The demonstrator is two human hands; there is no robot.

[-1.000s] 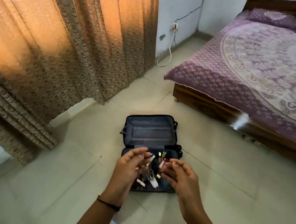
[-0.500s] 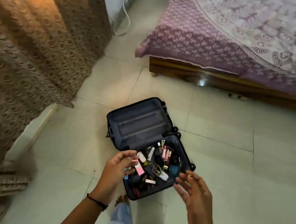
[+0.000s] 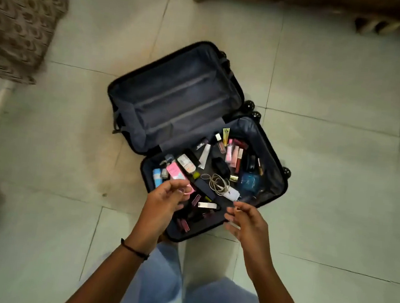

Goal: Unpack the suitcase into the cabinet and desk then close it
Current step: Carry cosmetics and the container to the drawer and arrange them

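A small dark suitcase (image 3: 274, 184) lies open on the tiled floor, its empty lid (image 3: 174, 99) laid flat at the far left. The near half holds several small cosmetics: a pink box (image 3: 176, 171), a blue bottle (image 3: 250, 181), a coiled cable (image 3: 216, 181) with a white plug, pink tubes (image 3: 233, 155). My left hand (image 3: 164, 202) hovers over the near left corner with loosely curled fingers and holds nothing. My right hand (image 3: 247, 221) hovers at the near right edge, fingers relaxed, empty.
A patterned brown curtain (image 3: 17, 21) hangs at the left above a low white ledge. The bed's wooden base (image 3: 308, 0) runs along the top edge. My legs in light jeans (image 3: 179, 292) stand just before the suitcase. Pale floor tiles surround it.
The view has tipped down and moved closer over the suitcase. Both hands have dropped nearer to its contents; neither has taken hold of anything.
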